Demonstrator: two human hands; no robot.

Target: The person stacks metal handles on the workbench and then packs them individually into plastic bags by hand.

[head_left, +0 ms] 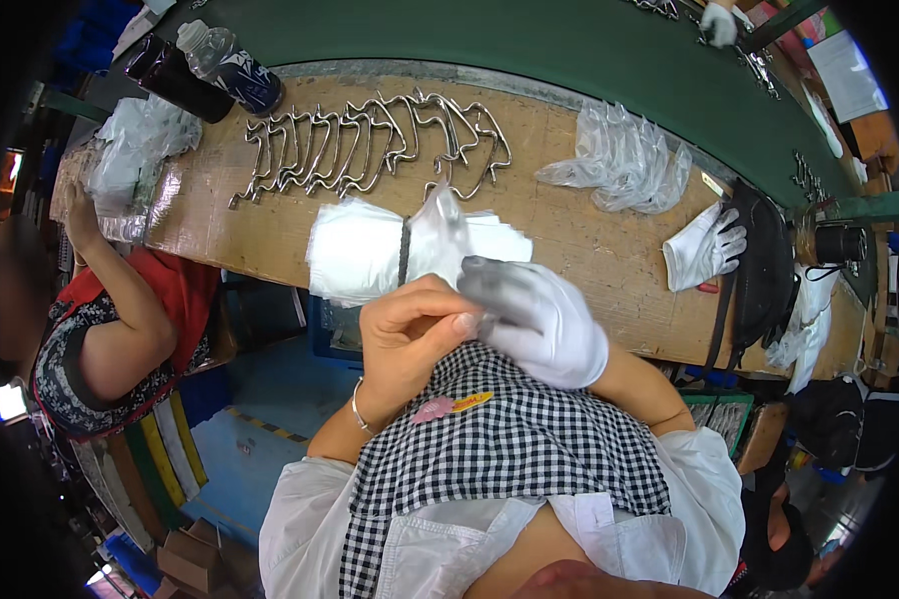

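My right hand wears a white cloth glove with grey, soiled fingertips and is held up in front of my chest. My bare left hand has a thin bracelet at the wrist and pinches the glove's edge near the right palm. Just beyond my hands a clear plastic bag sticks up over a bundle of white bags bound by a dark band, lying at the near edge of the wooden table. A row of bent metal wire hooks lies farther back.
A spare white glove and a crumpled pile of clear bags lie at the right, beside a black pouch. Two bottles stand at the back left. A seated person works at the left; another gloved hand shows at the top.
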